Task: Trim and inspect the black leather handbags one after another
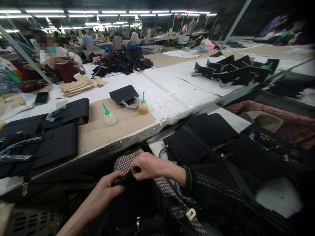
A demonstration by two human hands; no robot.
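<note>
A black handbag point(140, 205) lies across my lap, its small metal fitting showing low in the view. My left hand point(108, 186) pinches the bag's upper edge between thumb and fingers. Close beside it, my right hand point(146, 166) has its fingers curled and pressed together on the same edge. What exactly sits under the right fingertips is too dark to make out. Checkered cloth point(125, 160) shows behind the hands. A tan tag point(191, 214) hangs to the right of the bag.
On the table ahead stand two glue bottles with green nozzles, one clear point(110, 118) and one amber point(143, 107). Black handbags point(57, 141) lie at the left; more black bags point(187, 146) are stacked at my right. A phone point(41, 98) rests farther back. A co-worker point(57, 54) sits across.
</note>
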